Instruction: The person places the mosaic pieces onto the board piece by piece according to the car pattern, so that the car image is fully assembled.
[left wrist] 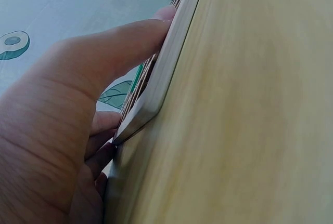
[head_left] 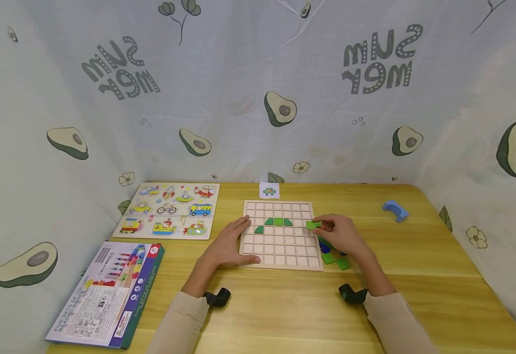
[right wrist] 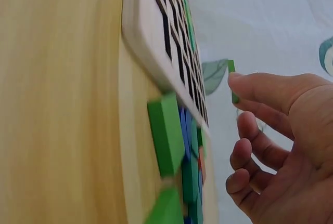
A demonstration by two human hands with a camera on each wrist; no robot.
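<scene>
Right hand [head_left: 344,236] pinches a flat green tile [head_left: 313,224]; left hand [head_left: 228,243] rests flat on the wooden grid board [head_left: 280,260].

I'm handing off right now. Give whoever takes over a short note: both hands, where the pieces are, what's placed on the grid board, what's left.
Left hand: flat on the grid board's left edge, steadying it.
Right hand: pinching a green piece just above the board's right edge.
Done: a row of green pieces plus one green piece below its left end sit in the grid.
Left: most cells are empty; loose green and blue pieces lie by the board's right side. A pattern card lies behind the board.
</scene>
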